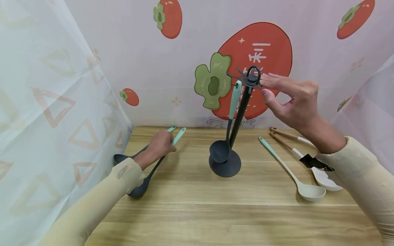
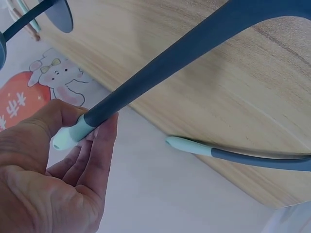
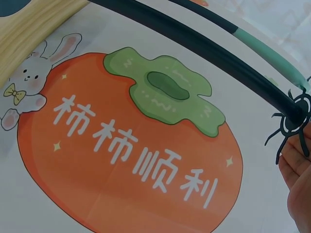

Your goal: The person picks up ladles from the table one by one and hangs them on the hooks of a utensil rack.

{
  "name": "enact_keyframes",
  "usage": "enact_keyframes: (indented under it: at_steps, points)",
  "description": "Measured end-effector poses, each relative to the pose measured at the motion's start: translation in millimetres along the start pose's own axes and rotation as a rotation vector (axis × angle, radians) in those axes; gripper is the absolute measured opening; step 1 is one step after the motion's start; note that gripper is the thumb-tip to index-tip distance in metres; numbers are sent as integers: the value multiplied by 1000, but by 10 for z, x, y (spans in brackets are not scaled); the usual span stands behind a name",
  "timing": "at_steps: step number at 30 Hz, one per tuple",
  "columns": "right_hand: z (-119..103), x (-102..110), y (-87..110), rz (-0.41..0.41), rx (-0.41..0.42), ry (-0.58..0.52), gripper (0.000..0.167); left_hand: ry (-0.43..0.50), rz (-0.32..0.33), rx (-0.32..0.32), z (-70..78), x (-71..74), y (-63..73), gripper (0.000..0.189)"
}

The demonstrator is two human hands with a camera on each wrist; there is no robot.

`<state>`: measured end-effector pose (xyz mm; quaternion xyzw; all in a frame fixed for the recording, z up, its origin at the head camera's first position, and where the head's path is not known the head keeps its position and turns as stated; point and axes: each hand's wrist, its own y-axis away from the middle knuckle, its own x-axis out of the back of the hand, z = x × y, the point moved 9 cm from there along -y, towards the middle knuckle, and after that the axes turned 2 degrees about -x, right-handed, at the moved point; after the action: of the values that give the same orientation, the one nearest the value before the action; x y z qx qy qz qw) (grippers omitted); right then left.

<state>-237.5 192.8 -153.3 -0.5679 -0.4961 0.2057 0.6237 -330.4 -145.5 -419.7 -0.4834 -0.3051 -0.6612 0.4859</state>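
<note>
My left hand (image 1: 160, 145) pinches the mint-green handle of a dark grey ladle (image 1: 154, 169) near its end. In the left wrist view, the thumb and fingers of that hand lie on either side of the handle. Another dark grey utensil with a mint-green handle (image 2: 189, 145) lies beyond it on the table. My right hand (image 1: 292, 99) is at the top of a black utensil stand (image 1: 241, 116), its fingers fairly straight at the hook ring (image 1: 251, 80) and its thumb lower. From one hook hangs a dark ladle with a mint-green handle (image 1: 235, 100).
On the right of the wooden table (image 1: 197, 212) lie a white ladle with a mint-green handle (image 1: 311, 192) and wooden-handled white utensils (image 1: 283, 141), partly behind the right forearm. A cloth printed with persimmons (image 1: 172, 17) hangs behind the table; pale cloth (image 1: 61, 85) borders the left.
</note>
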Motion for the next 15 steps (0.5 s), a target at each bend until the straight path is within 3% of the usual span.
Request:
enact_keyframes:
  at_steps: [15]
  points:
    - [2, 1, 8, 0, 4, 0, 38, 18, 99, -58, 114, 142, 183, 21]
